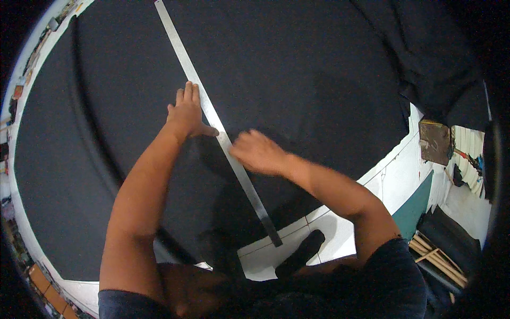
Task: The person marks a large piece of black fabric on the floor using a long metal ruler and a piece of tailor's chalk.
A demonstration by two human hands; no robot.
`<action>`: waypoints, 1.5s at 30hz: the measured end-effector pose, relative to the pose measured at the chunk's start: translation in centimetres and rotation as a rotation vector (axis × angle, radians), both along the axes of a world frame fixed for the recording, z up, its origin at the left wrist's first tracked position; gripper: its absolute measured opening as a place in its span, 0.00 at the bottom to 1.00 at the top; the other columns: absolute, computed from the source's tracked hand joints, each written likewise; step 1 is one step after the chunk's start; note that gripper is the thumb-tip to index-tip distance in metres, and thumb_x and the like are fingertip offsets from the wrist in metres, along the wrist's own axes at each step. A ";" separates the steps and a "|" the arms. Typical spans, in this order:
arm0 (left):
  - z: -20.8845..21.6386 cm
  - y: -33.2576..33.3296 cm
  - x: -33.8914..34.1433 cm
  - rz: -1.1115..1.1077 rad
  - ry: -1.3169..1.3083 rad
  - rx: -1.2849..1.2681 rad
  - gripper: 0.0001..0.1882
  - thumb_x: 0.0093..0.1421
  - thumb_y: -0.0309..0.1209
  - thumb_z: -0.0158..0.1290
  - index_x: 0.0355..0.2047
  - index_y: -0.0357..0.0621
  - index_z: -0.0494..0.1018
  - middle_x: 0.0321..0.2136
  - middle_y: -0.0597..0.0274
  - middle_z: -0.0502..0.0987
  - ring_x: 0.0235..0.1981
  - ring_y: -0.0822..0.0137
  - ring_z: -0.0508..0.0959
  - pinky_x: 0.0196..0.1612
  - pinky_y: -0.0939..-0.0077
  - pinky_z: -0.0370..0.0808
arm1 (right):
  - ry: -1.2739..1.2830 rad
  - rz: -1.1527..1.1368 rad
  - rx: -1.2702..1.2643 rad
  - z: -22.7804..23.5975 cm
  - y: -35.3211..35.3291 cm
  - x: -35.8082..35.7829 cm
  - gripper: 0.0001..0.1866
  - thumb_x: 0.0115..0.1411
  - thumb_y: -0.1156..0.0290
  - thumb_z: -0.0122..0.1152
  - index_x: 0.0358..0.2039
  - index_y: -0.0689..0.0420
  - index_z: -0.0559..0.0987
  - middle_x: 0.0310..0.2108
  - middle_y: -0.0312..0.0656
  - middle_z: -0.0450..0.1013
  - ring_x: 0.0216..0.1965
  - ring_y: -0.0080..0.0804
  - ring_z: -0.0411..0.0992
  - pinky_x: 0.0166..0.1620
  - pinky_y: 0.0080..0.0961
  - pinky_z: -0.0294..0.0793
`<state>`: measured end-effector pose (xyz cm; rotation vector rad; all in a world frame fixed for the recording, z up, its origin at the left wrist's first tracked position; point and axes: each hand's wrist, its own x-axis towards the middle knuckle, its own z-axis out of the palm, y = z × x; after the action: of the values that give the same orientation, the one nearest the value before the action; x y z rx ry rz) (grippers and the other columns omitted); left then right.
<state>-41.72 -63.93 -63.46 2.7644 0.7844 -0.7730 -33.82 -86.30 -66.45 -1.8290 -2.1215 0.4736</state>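
The ruler (212, 116) lies slantwise on the black cloth (319, 106), running from the far side down toward the person, and its near end reaches past the cloth's edge over the white tiles (340, 234). The cloth is spread out, fairly flat through the middle, with a long ridge down the left and looser folds at the far right. Laying the ruler in place looks done; no line or cut can be made out along it, so whatever work belongs at its edge seems either barely begun or too faint to see on the dark cloth. The left hand (186, 116) is opened out, its fingers stretched forward close together and the thumb spread well away from them; fingertips and thumb tip press on the ruler, apparently to steady it. The right hand (258, 152) is at the ruler's right edge, nearer the person, with its fingers curled in. It is blurred, so one cannot tell whether it pinches something small, or whether it touches the ruler or only comes just beside it.
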 end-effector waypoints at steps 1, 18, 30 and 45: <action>0.0 -0.1 0.0 0.007 -0.013 -0.001 0.78 0.32 0.62 0.73 0.72 0.37 0.39 0.73 0.49 0.42 0.73 0.48 0.46 0.65 0.38 0.62 | 0.069 0.012 -0.029 -0.5 -3.4 -1.1 0.09 0.57 0.67 0.57 0.38 0.53 0.79 0.38 0.40 0.76 0.43 0.39 0.71 0.45 0.38 0.68; -2.4 0.6 0.1 -0.048 -0.068 0.023 0.78 0.30 0.59 0.75 0.71 0.34 0.40 0.73 0.46 0.42 0.73 0.45 0.45 0.67 0.45 0.61 | 0.022 -0.137 0.200 -2.0 -2.3 -0.7 0.09 0.58 0.70 0.56 0.40 0.50 0.78 0.34 0.36 0.73 0.42 0.35 0.70 0.47 0.34 0.68; -2.3 0.7 0.1 -0.087 -0.109 0.025 0.79 0.30 0.59 0.74 0.70 0.28 0.40 0.71 0.40 0.44 0.72 0.42 0.47 0.69 0.51 0.60 | 0.217 0.108 -0.236 2.1 -22.4 -8.5 0.13 0.53 0.71 0.63 0.41 0.51 0.79 0.35 0.35 0.75 0.39 0.32 0.72 0.41 0.33 0.66; -2.7 1.0 0.0 -0.098 -0.106 0.031 0.78 0.32 0.62 0.72 0.70 0.27 0.41 0.71 0.35 0.44 0.71 0.38 0.47 0.70 0.53 0.56 | 0.637 -0.474 -0.104 2.0 -20.0 -8.0 0.09 0.64 0.69 0.61 0.43 0.56 0.79 0.40 0.43 0.77 0.44 0.45 0.76 0.47 0.40 0.76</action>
<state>-41.69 -62.94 -66.12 2.8630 0.6505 -0.6296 -41.84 -106.26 -64.48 -1.8266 -1.2256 0.9020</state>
